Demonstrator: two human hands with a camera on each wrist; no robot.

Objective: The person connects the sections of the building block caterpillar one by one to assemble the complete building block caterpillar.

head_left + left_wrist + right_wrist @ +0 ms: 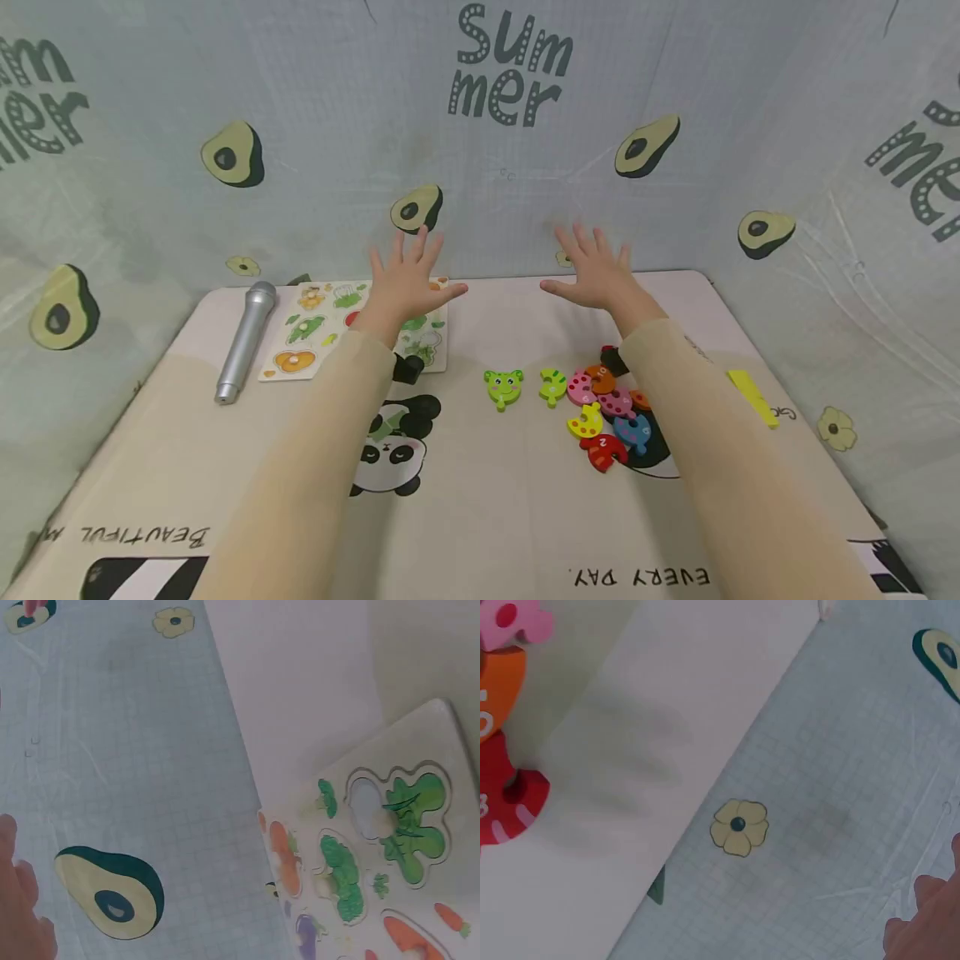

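Observation:
Both hands are raised with fingers spread, holding nothing. In the head view my left hand (405,287) overlaps the right part of a vegetable puzzle board (303,371); the left wrist view shows fingertips (26,881) at its left edge. My right hand (600,279) is up over the far side of the table, beyond a pile of colourful numbered pieces. The pile includes a red piece (603,452), a blue piece (633,432), a yellow piece (587,422) and pink ones (617,402). Left of it lie a green curved piece (552,386) and a green animal-head piece (503,388).
A grey microphone (247,342) lies at the left of the table (480,517). Toward the right edge is a yellow strip (752,398). A curtain (330,167) printed with avocados hangs round the back and sides. My right sleeve hides part of the pile.

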